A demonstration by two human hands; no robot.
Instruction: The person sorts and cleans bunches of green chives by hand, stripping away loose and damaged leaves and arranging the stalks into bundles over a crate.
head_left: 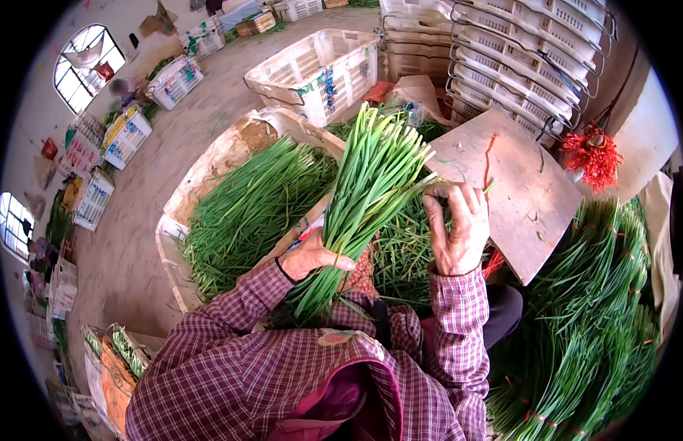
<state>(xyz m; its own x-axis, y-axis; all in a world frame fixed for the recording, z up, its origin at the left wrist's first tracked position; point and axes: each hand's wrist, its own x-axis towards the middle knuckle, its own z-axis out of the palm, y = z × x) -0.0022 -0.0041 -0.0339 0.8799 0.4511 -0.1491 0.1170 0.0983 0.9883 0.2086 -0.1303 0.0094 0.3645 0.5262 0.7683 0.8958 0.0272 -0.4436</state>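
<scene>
Head view: the biggest thing I see is a mound of long green bundles with red ties (577, 309), lying by the person's right side. Next comes a dirty white plastic crate (181, 202) of loose greens, then a flat pale board (529, 198). Over the person's lap, a thick bunch of green stalks with pale ends (371, 169) tilts upward, the left hand (312, 257) wrapped around its lower part. The right hand (459, 228) curls beside it; whether it pinches a stalk, I can't tell. A slack left grip could let stalks slip or fan; a hard tug could snap some.
</scene>
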